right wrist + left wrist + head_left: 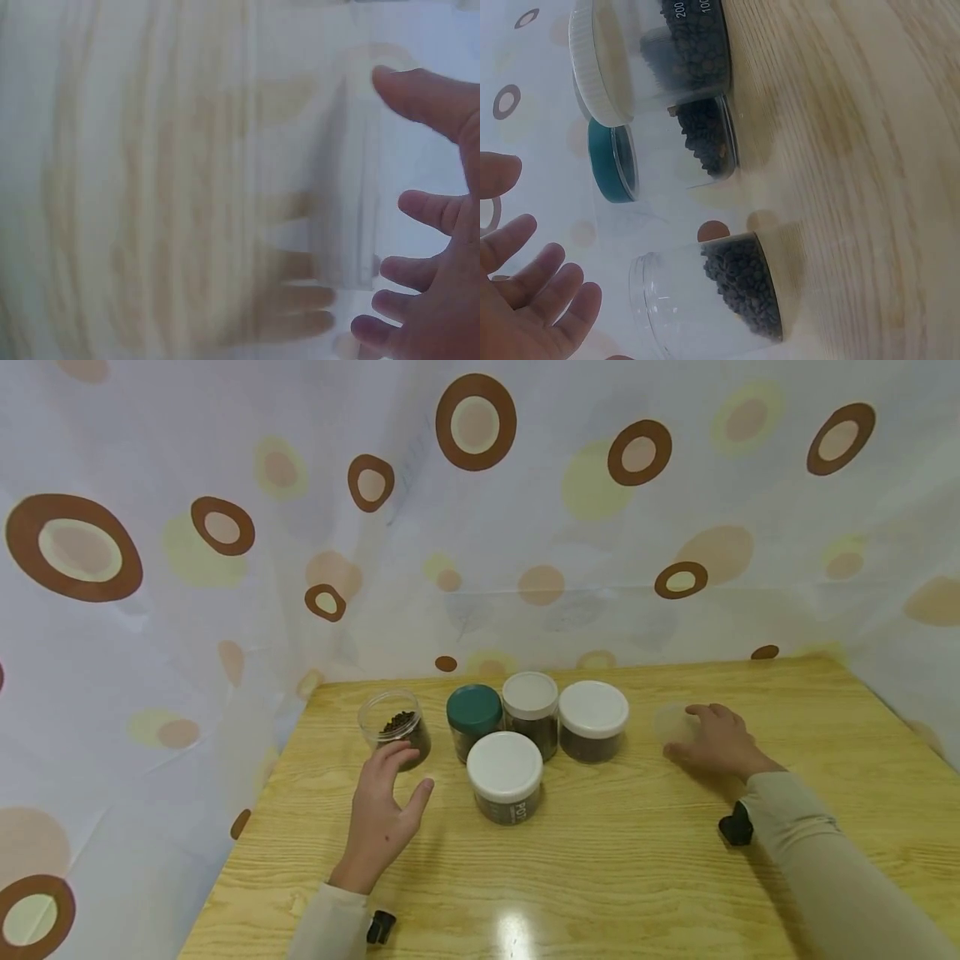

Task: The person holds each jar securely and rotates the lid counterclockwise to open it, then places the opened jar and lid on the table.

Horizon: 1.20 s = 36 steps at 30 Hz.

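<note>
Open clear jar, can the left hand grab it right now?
Probably yes: the left hand is close to the open clear jar, no other thing shows between them, and the teal-lidded jar stands apart, to its right.

The open jar (pixel 679 300) looks like clear, smooth plastic (glass cannot be ruled out), holding dull, rough dark pellets (pixel 742 289), and the nearest white lid (pixel 589 64) is opaque plastic with a ridged edge. The worktop (pixel 592 868) shows wood grain under a glossy finish; the translucent piece (pixel 670 724) by the right hand (pixel 716 742) looks like plastic, the right sleeve (pixel 840 860) like matt cloth.
</note>
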{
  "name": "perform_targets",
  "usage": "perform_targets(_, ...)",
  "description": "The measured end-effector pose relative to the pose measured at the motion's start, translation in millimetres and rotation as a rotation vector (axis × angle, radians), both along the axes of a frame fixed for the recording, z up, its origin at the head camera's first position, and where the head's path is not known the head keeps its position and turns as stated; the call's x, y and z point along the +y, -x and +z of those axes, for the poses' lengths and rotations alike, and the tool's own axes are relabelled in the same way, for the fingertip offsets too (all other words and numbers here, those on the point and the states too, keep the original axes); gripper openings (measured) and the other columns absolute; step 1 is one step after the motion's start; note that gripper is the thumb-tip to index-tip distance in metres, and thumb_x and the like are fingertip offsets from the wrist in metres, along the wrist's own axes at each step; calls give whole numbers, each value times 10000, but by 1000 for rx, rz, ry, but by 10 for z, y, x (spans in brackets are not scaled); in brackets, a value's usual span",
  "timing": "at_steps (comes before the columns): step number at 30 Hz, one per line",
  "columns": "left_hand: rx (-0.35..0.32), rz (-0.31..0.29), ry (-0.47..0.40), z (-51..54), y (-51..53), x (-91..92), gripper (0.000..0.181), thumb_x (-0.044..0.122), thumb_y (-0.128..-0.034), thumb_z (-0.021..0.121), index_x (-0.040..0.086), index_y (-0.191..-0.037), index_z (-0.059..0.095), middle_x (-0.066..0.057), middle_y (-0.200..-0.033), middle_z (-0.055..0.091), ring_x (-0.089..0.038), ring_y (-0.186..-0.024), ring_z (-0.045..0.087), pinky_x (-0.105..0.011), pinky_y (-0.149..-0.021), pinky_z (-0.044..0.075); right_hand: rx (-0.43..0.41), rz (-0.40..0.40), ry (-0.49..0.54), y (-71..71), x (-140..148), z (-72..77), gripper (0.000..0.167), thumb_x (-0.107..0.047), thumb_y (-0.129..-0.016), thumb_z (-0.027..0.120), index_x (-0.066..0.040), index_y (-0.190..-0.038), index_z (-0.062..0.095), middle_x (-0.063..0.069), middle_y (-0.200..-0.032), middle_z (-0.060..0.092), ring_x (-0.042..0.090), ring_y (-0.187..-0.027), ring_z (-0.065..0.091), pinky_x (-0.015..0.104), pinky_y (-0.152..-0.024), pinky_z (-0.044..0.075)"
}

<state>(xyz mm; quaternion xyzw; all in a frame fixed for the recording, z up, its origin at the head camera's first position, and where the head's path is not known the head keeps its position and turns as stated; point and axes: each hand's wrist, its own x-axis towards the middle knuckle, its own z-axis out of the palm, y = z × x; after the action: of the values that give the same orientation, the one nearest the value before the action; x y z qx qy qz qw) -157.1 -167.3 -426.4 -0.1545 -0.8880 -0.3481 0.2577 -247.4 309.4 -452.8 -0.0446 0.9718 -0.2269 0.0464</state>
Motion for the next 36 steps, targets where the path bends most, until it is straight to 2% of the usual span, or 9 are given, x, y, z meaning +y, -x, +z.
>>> perform_targets(5,8,0,11,-1,1,15,371,134,-869,743,45,-1214,641,-146,-1354,565,-337,-1194,553,-545,-938,490,33,27,13,31,60,43,856,-457,-931,631,138,-1456,308,462,-1457,254,654,-1325,195,763,-1059,166)
perform_targets(11,-18,-6,9,-14,-17,47,370,133,-871,740,37,-1215,643,-155,-1361,559,-354,-1226,540,-549,-951,488,75,66,85,-74,45,241,723,-372,-1007,545,130,-1467,302,432,-1472,269,635,-1328,231,748,-1040,221)
perform_targets(16,-32,-14,2,-2,-34,75,385,136,-873,738,33,-1230,636,-154,-1365,556,-359,-1260,523,-558,-981,474,105,102,192,-296,-100,539,691,-352,-1023,526,74,-1507,280,374,-1531,253,596,-1391,207,740,-1039,242)
perform_targets(23,-70,-30,4,44,-58,128,406,162,-890,721,34,-1261,617,-142,-1375,548,-343,-1287,516,-553,-1030,457,209,188,356,-796,-479,951,593,-284,-1026,536,-112,-1543,304,225,-1579,290,525,-1368,334,679,-974,375)
perform_targets(25,-84,-31,5,48,-67,147,405,169,-893,718,42,-1263,616,-137,-1380,547,-336,-1294,513,-551,-1035,455,239,216,391,-946,-618,1006,564,-245,-1028,532,-188,-1546,313,159,-1586,309,435,-1375,382,562,-1007,437)
perform_targets(27,-89,-37,6,49,-70,166,412,168,-890,720,43,-1268,614,-140,-1383,545,-333,-1296,513,-551,-1035,456,299,269,432,-1082,-748,1031,550,-156,-1020,538,-214,-1531,342,87,-1575,346,272,-1403,407,378,-1034,468)
perform_targets(30,-98,-51,8,54,-73,198,422,178,-895,716,47,-1281,607,-133,-1393,537,-326,-1304,511,-547,-1036,460,393,366,489,-1236,-902,1031,575,-10,-984,545,-197,-1504,384,-40,-1545,390,7,-1387,392,96,-1009,389)
perform_targets(32,-103,-58,5,56,-74,219,426,175,-895,717,49,-1286,604,-127,-1398,532,-324,-1305,512,-546,-1032,464,425,425,522,-1314,-983,1014,598,54,-955,549,-164,-1491,398,-92,-1534,394,-67,-1377,370,62,-1020,357)
perform_targets(36,-119,-71,2,47,-84,262,441,171,-891,723,38,-1292,598,-136,-1412,522,-337,-1312,506,-552,-1028,466,416,461,519,-1420,-1100,931,614,54,-937,576,-174,-1481,406,-127,-1530,392,-61,-1357,398,93,-1010,387)
